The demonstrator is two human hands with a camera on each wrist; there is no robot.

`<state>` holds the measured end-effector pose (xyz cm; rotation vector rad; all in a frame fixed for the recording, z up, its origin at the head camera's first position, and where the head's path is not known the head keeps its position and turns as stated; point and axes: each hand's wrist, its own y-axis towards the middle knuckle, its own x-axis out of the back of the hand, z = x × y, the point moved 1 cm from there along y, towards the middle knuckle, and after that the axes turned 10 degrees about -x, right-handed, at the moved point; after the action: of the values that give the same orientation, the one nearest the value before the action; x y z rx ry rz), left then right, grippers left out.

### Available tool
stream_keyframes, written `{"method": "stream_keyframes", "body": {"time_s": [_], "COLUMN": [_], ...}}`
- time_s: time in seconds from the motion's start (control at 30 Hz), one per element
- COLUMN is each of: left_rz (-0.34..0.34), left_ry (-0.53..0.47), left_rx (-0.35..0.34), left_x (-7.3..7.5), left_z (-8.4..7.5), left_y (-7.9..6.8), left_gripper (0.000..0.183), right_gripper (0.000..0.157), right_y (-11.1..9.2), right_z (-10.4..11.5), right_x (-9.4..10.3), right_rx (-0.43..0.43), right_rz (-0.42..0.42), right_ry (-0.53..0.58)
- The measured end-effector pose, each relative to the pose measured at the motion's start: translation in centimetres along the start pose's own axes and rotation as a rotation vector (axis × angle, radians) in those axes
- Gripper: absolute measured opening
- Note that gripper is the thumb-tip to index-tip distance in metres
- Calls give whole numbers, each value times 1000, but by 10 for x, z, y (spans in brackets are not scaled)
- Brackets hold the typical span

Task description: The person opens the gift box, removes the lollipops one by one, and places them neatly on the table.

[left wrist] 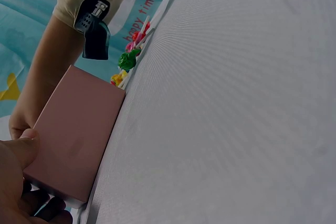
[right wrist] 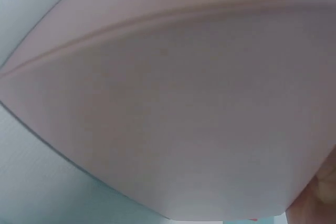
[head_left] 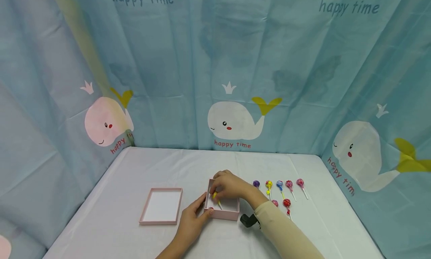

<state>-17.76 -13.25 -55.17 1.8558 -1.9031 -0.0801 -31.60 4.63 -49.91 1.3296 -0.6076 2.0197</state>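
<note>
An uncovered pink box (head_left: pixel 226 214) sits on the white table in the head view. My left hand (head_left: pixel 191 221) grips its near left corner, thumb on the front wall and fingers along the left side. Reaching in from the right, my right hand (head_left: pixel 229 186) pinches a yellow lollipop (head_left: pixel 214 195) low inside the box, its stick slanting toward the front. A bit of reddish candy (head_left: pixel 211 208) shows in the box's near left corner. In the left wrist view, the box's outer wall (left wrist: pixel 79 135) covers the right fingers. The box wall (right wrist: pixel 184 108) fills most of the right wrist view.
A shallow pink lid (head_left: pixel 141 222) with a white inside lies left of the box. To the right, several wrapped lollipops lie in rows, among them a blue one (head_left: pixel 280 184) and a red one (head_left: pixel 286 203). A green lollipop (left wrist: pixel 127 60) shows in the left wrist view.
</note>
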Motion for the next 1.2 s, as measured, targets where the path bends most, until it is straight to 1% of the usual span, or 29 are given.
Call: {"method": "stream_keyframes", "body": {"time_s": [0.17, 0.23, 0.43, 0.53, 0.67, 0.77, 0.9, 1.07, 1.2], "left_rz": [9, 13, 8, 0, -11, -13, -15, -19, -16], "left_ry": [-6, -3, -12, -13, -19, -22, -21, -17, -14], "left_rx": [10, 13, 19, 29, 46, 40, 36, 43, 44], "left_x": [1, 1, 1, 0, 0, 0, -1, -1, -1], "left_z": [-1, -1, -3, -3, -1, -1, -1, -1, -2], "left_y": [0, 0, 0, 0, 0, 1, 1, 0, 0], "left_gripper": [72, 72, 72, 72, 70, 69, 69, 70, 70], "right_gripper": [22, 24, 25, 24, 22, 21, 22, 23, 25], "right_y": [-2, -4, -8, -11, -16, -20, -25, -31, -38], "right_z": [4, 5, 6, 6, 6, 6, 4, 0, -2], "right_x": [9, 13, 19, 21, 23, 26, 28, 32, 37], "right_rx": [62, 72, 40, 37, 44, 43, 23, -18, -16], "right_rz": [-60, -85, -124, -145, -199, -240, -271, -313, -358], "right_ry": [47, 63, 109, 141, 190, 219, 249, 274, 277]}}
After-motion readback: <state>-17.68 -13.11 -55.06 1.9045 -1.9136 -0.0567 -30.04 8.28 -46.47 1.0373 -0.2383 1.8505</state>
